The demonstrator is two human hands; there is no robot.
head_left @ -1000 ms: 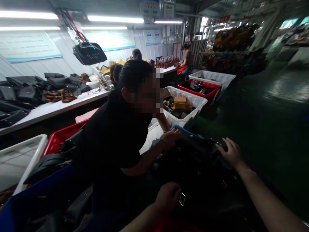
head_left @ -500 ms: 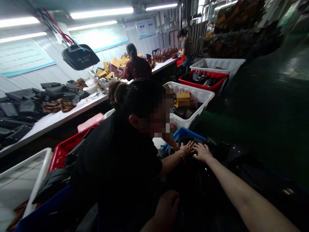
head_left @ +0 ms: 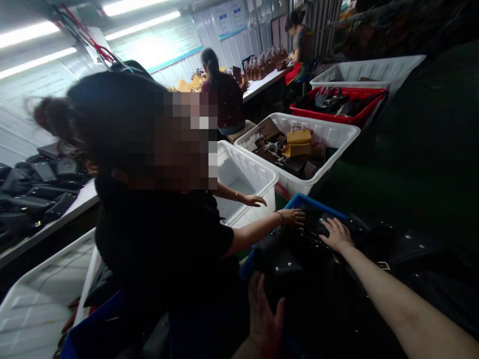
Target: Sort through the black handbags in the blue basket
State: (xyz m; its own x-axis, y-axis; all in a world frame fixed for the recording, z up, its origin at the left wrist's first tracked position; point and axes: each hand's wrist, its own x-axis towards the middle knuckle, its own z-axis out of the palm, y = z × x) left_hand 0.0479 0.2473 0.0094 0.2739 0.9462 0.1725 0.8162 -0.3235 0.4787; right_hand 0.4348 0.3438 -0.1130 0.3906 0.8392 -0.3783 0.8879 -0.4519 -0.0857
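Head view: a heap of black leather bags with small metal studs (head_left: 318, 279) fills the lower right, from about 4 o'clock up toward the centre. It is too dark to make out single bags, so no long axis or heading can be told. The heap sits in a blue plastic crate (head_left: 310, 202) whose rim shows at its far end.

The right hand (head_left: 337, 234) lies palm down, fingers spread, flat on the far end of the heap, its forearm running in from 4 o'clock; it grips nothing. The left hand (head_left: 264, 319), at 6 o'clock, rests open with fingers pointing up against the near edge of the heap, clamped on nothing visible.

A co-worker in a black top (head_left: 168, 239) leans in from 9 o'clock. One co-worker's hand (head_left: 294, 218) lies on the heap just beside the right hand; the other hand (head_left: 253, 200) rests on the rim of an empty-looking white plastic tub (head_left: 258, 169).

At 1 o'clock a second white tub (head_left: 337, 137) holds tan and brown handbags (head_left: 298, 137); beyond it a red crate (head_left: 359, 117) holds dark bags.
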